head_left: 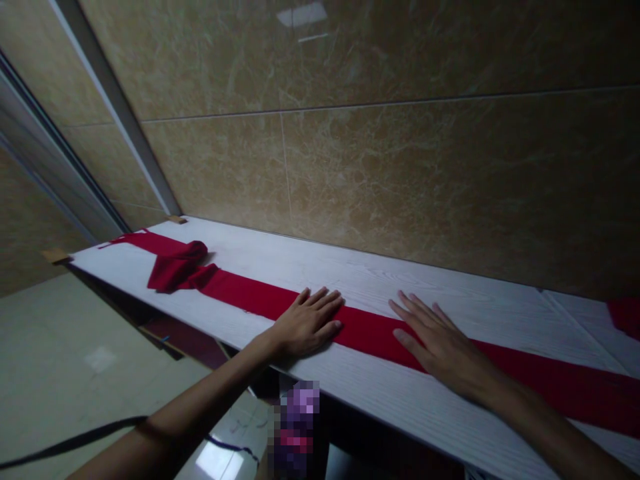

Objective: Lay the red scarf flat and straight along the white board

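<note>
A long red cloth strip (367,328) lies stretched along a white wood-grain table (380,393). My left hand (306,321) rests flat on the strip, fingers spread and open. My right hand (434,340) lies flat on the same strip a little to the right, fingers stretched out. Toward the far left the strip bunches into a crumpled heap (176,267). Neither hand grips anything.
A tan marble-tiled wall (400,167) rises directly behind the table. More red cloth (625,313) shows at the far right. A dark strap (75,440) hangs below my left arm. Pale floor tiles (60,347) lie to the left, under the table edge.
</note>
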Motion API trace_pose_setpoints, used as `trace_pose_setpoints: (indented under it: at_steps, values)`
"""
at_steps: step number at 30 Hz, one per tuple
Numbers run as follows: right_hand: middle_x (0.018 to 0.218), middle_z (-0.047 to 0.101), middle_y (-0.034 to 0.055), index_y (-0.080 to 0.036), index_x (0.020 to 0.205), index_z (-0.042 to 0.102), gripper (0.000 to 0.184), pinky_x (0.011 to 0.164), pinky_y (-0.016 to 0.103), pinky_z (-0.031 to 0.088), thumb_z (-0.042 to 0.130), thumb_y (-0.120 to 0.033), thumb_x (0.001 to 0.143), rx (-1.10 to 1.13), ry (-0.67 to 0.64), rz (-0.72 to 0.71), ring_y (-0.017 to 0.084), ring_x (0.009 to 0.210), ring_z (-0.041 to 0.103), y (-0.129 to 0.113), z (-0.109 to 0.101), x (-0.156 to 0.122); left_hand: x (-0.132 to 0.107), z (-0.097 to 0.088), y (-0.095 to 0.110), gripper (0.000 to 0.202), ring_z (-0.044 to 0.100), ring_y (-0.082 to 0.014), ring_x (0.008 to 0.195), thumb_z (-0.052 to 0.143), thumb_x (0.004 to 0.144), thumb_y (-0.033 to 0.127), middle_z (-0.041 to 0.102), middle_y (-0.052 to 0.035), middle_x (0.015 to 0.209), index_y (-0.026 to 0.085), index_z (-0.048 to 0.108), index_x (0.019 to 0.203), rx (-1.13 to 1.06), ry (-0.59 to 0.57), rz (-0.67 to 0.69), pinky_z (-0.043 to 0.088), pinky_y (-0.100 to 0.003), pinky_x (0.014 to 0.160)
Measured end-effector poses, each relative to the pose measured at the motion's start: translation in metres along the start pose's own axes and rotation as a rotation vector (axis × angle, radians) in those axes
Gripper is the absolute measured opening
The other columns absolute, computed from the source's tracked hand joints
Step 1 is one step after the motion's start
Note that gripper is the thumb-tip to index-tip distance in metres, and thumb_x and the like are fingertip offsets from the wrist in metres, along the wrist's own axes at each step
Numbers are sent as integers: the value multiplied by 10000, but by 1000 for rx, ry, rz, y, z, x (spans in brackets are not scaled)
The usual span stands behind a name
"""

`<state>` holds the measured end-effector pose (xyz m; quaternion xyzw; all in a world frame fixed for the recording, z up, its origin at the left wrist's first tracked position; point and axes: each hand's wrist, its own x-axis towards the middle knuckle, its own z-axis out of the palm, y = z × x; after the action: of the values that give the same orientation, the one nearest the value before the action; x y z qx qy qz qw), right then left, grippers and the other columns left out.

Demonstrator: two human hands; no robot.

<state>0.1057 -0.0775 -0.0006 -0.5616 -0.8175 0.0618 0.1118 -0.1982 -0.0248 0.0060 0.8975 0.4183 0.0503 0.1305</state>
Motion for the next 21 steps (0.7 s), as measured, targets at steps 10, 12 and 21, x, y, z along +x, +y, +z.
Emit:
trace_pose_setpoints:
  at_steps: [10,12,21]
  values:
    - [1711,218,74,-213,1647,309,651,1293,587,117,266,-555,1094,-8,-123,-124,259,1597,143,-59,22,45,-1,2,-2,689,160,-290,1624,242,1063,610,249,-80,1724,247,300,1646,0,3,6,97,-600,1305]
    - [1702,244,82,-209,1643,322,645,1291,595,118,271,-544,1094,5,-124,-135,265,1594,159,-59,25,45,-1,1,-1,681,166,-294,1622,249,1065,603,254,-79,1722,250,308,1644,-3,8,6,103,-604,1304]
    - [1705,231,72,-272,1636,340,691,1274,647,119,281,-660,1067,8,-123,-115,301,1590,160,-28,20,9,0,3,-3,682,148,-292,1625,252,1063,630,251,-61,1725,277,307,1644,4,14,14,98,-593,1311]
